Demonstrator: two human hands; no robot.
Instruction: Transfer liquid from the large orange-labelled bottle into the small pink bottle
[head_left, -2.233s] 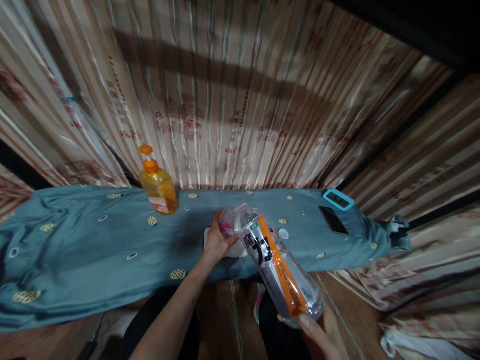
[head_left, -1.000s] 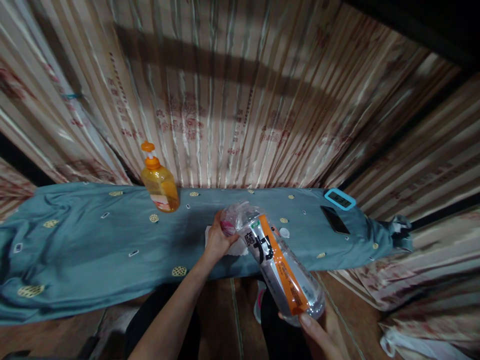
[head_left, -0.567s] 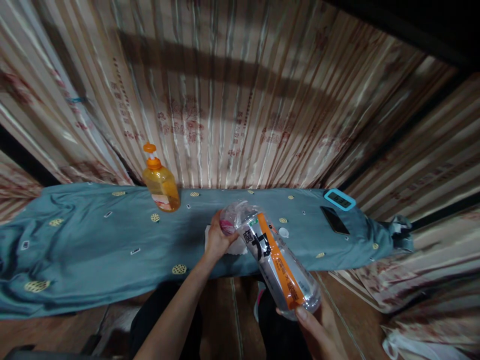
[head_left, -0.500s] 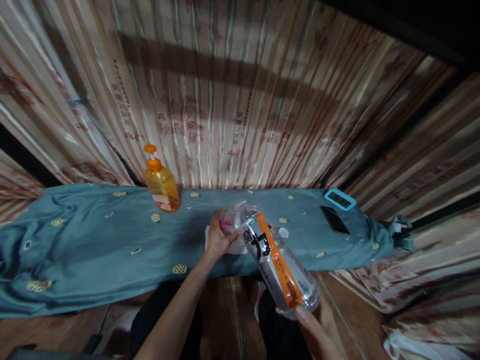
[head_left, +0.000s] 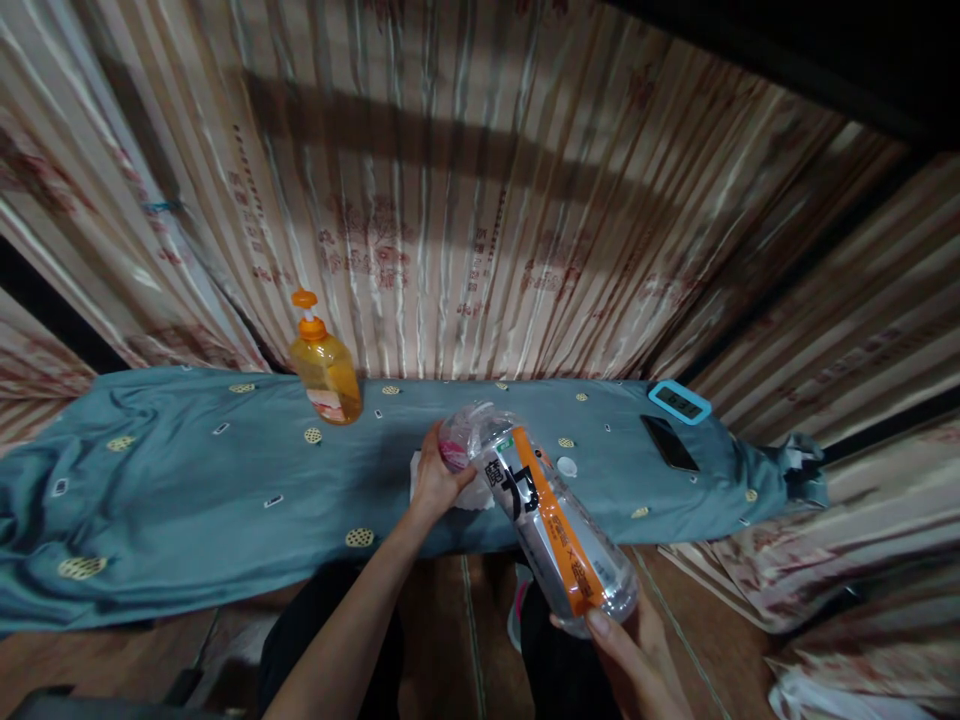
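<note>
My right hand (head_left: pixel 626 640) grips the base of a large transparent plastic bottle (head_left: pixel 559 525) with a silver and orange label. The bottle is tilted, its upper end toward the middle of the covered bench. My left hand (head_left: pixel 437 480) is wrapped around a transparent plastic container with something pink in it (head_left: pixel 455 448); its exact kind is hard to make out. The bottle's top end meets or overlaps this container, and I cannot tell whether they touch. Under the left hand lies a white sheet, perhaps tissue (head_left: pixel 476 496). A small white cap (head_left: pixel 567 466) rests just right of the bottle.
An orange pump bottle (head_left: pixel 328 375) stands at the back left. On the right lie a dark phone (head_left: pixel 669 442) and a blue-framed digital clock (head_left: pixel 679 402). A green patterned cloth (head_left: pixel 225 520) covers the bench, with a pleated curtain (head_left: pixel 442 230) behind.
Both hands and the bottle keep nearly the same place. The view has shifted very slightly.
</note>
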